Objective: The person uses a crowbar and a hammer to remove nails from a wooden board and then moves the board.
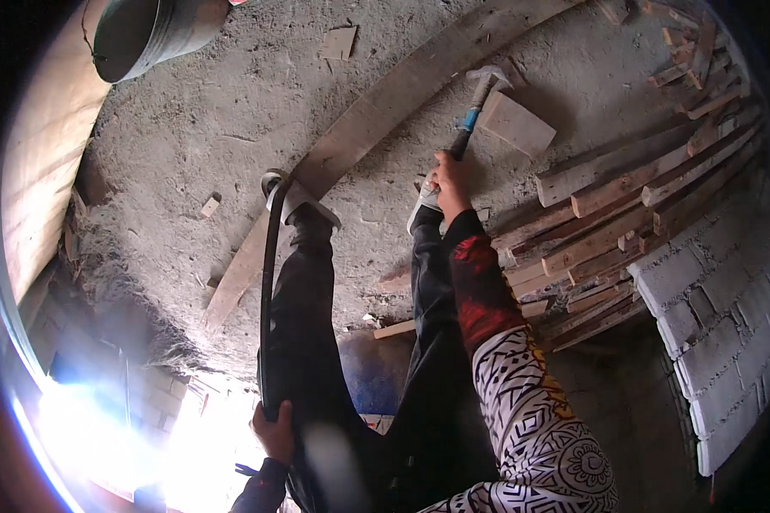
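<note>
My right hand (pixel 452 183) is closed around the dark grip of a claw hammer (pixel 474 110), whose metal head lies beside a short wooden block (pixel 518 123). Blue wrapping shows partway along the handle. In my left hand (pixel 274 433) is the lower end of a long dark pry bar (pixel 270 288). It runs up along my leg, and its curved end is at my left shoe, beside a long wooden plank (pixel 385 112) on the rough floor. My left shoe (pixel 308 205) rests over the plank; the right shoe (pixel 423 205) is partly hidden by my right hand.
Lumber pieces (pixel 616 218) are stacked at right, near a concrete block wall (pixel 712 346). A bucket (pixel 167 35) stands at upper left beside a plywood panel (pixel 48 147). Small wood scraps (pixel 210 206) lie on the floor. Bright light glares at lower left.
</note>
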A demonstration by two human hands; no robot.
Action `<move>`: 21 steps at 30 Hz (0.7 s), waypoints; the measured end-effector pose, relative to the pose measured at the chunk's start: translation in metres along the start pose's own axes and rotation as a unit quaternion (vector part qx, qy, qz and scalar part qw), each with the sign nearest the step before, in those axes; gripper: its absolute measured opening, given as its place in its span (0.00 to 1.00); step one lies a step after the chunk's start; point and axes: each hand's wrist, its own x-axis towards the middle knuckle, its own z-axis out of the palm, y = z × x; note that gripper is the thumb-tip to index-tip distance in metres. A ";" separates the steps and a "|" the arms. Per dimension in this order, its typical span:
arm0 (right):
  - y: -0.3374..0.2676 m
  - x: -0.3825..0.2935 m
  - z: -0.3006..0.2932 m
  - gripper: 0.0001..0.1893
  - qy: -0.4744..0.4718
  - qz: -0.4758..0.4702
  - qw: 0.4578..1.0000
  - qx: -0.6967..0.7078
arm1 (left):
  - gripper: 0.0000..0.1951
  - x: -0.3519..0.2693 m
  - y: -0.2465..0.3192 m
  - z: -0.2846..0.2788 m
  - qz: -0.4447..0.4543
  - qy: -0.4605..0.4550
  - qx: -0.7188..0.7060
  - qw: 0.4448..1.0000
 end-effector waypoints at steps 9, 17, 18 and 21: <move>-0.122 -0.049 -0.024 0.12 -0.075 -0.223 0.971 0.050 | 0.19 0.008 -0.010 -0.012 -0.019 -0.008 -0.016 1.000; 0.038 0.038 -0.009 0.13 0.028 -0.032 0.991 -0.128 | 0.23 0.016 -0.028 0.005 -0.028 -0.025 0.013 0.999; 0.051 0.031 -0.018 0.11 -0.012 -0.014 0.999 -0.029 | 0.23 0.013 -0.025 0.002 -0.031 -0.022 0.003 0.999; 0.050 -0.011 -0.032 0.11 -0.032 0.021 0.998 0.053 | 0.23 0.008 -0.017 -0.017 -0.029 -0.011 0.006 1.000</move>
